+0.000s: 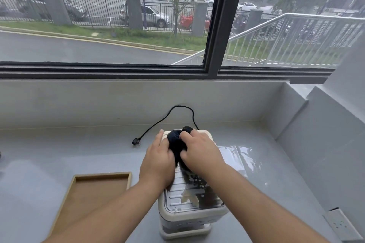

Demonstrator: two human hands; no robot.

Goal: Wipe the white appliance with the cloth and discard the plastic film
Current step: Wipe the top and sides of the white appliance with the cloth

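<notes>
head view: in the lower middle of the frame a boxy white appliance (189,211) with a ribbed, shiny metal top stands on a pale grey desk (59,154). both forearms reach in from the bottom edge and meet over the far end of the appliance. a bunched dark cloth (176,144) sits there on top of it, between the two hands. the left hand (158,162) cups the cloth from the left, its fingers lying along the side and its thumb laid over the fabric. the right hand (199,154) has its fingers curled over the cloth from the right, gripping it. a sheet of clear, crinkled plastic film (237,156) lies flat on the desk just right of the appliance, at centre right of the frame; whether it touches the appliance is hard to tell. to the lower left, near the appliance, lies a shallow rectangular wooden tray (94,189). a thin black power cord (158,124) loops up against the desk's back wall behind the appliance and ends in a plug (135,141) lying on the desk left of the hands. a white wall socket (339,225) sits in the lower right corner. a dark-framed window (215,25) fills the upper half.
</notes>
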